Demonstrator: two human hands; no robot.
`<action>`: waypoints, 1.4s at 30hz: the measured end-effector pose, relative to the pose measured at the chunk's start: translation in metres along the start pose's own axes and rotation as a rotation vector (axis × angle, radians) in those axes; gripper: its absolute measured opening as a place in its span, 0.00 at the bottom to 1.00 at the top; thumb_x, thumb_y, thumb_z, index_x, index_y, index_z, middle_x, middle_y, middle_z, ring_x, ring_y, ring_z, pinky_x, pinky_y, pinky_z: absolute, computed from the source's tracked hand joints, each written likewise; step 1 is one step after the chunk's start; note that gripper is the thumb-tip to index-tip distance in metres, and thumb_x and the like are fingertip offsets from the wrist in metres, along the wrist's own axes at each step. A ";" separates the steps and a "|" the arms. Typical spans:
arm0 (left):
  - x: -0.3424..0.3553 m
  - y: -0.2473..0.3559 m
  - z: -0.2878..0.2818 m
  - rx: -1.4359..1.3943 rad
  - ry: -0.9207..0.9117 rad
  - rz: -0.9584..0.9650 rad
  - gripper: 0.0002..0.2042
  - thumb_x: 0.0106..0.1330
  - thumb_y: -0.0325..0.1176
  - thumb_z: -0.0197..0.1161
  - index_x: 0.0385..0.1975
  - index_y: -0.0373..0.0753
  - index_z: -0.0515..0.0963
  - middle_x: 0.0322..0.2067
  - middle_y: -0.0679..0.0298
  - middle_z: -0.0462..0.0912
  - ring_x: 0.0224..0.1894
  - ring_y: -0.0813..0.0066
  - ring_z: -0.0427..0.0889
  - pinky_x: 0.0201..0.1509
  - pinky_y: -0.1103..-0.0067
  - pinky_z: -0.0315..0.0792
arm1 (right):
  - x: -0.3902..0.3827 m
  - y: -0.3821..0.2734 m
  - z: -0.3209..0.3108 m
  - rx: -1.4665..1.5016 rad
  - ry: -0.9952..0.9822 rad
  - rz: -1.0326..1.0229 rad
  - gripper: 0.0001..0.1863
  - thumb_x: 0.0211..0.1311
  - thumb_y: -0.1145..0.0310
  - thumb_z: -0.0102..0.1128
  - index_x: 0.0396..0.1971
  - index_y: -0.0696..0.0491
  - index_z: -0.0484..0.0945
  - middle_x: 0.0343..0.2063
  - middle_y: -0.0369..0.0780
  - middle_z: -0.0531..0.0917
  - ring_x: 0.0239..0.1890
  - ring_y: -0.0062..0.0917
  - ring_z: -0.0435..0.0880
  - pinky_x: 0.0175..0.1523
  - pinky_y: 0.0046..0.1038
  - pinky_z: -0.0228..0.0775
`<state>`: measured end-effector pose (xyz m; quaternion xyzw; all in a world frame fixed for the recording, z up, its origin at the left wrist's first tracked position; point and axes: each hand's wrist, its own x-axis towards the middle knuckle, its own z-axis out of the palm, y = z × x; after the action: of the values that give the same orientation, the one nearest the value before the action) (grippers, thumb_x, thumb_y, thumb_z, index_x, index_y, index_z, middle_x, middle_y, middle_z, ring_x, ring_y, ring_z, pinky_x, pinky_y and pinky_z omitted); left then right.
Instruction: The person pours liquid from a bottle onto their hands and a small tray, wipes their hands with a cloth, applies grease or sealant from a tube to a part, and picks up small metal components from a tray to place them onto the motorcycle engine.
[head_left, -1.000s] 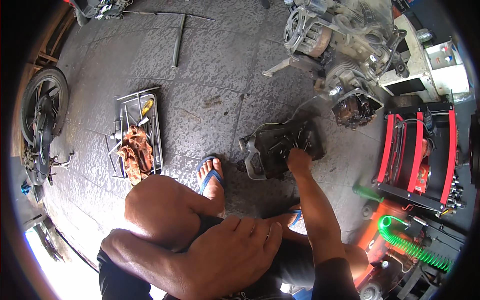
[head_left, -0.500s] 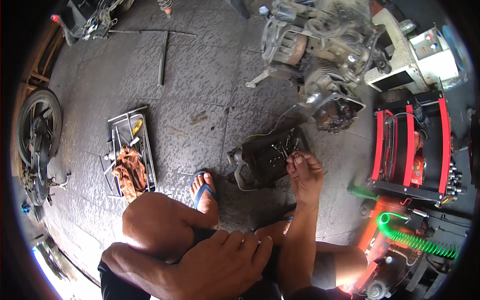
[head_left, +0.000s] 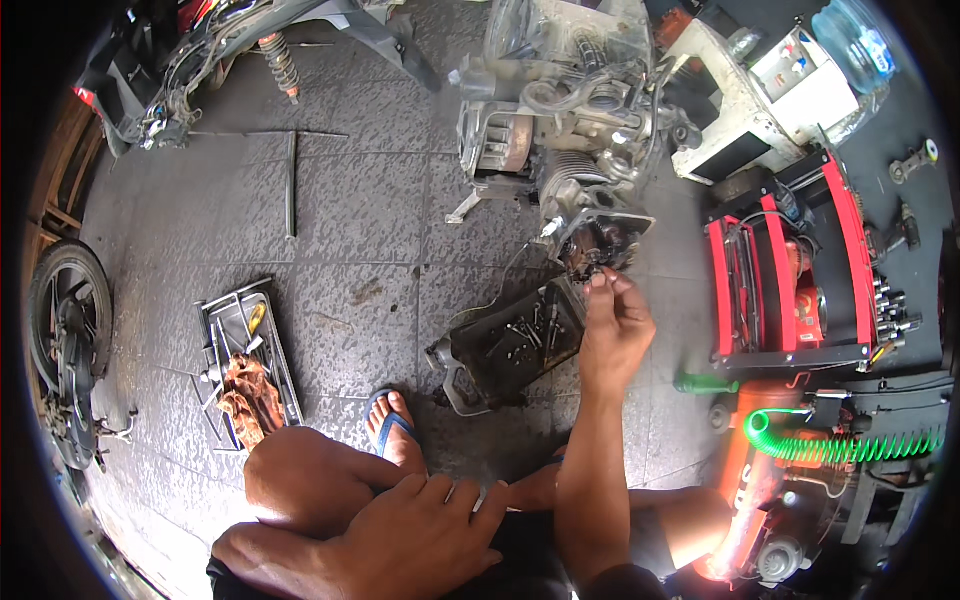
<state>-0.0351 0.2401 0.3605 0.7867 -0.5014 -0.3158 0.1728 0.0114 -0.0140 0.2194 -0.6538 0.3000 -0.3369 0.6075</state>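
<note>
My right hand reaches forward with thumb and fingertips pinched together, right at the open, oily dark end of an engine. Whatever small piece sits in the pinch is too small to make out. Just below and left of the fingertips lies a black oily tray, and several small bolts are scattered in it. My left hand rests in my lap by the bent left knee, holding nothing, its fingers loosely apart.
On the left a metal tray holds an orange-brown rag and tools. Farther left stands a wheel. On the right are a red-and-black tool rack, an orange compressor tank and a green coiled hose. A metal bar lies ahead.
My right hand has moved from over the tray's bolts to the engine's open end. The view has shifted forward and right. My left hand stays in my lap.
</note>
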 end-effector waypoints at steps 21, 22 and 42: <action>-0.004 -0.003 0.000 0.020 0.039 0.038 0.31 0.58 0.45 0.67 0.57 0.32 0.70 0.42 0.54 0.77 0.44 0.60 0.78 0.51 0.68 0.73 | -0.001 -0.006 0.023 -0.317 0.138 -0.233 0.07 0.61 0.77 0.66 0.37 0.62 0.80 0.30 0.38 0.84 0.31 0.17 0.81 0.38 0.21 0.74; -0.005 -0.003 -0.002 0.006 0.025 0.043 0.31 0.58 0.46 0.67 0.57 0.32 0.70 0.42 0.54 0.77 0.44 0.60 0.78 0.51 0.68 0.73 | 0.000 -0.001 0.022 -0.309 0.161 -0.269 0.06 0.59 0.76 0.67 0.35 0.61 0.81 0.29 0.39 0.86 0.29 0.19 0.83 0.37 0.23 0.75; -0.014 -0.002 -0.003 -0.021 0.064 0.028 0.30 0.60 0.46 0.66 0.57 0.33 0.72 0.43 0.54 0.78 0.47 0.59 0.77 0.56 0.63 0.70 | 0.002 0.003 0.022 -0.471 0.184 -0.404 0.09 0.63 0.71 0.67 0.34 0.63 0.81 0.27 0.39 0.84 0.26 0.19 0.79 0.33 0.26 0.73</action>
<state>-0.0358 0.2533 0.3658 0.7876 -0.5032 -0.2932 0.2012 0.0299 -0.0026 0.2156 -0.7896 0.2875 -0.4295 0.3308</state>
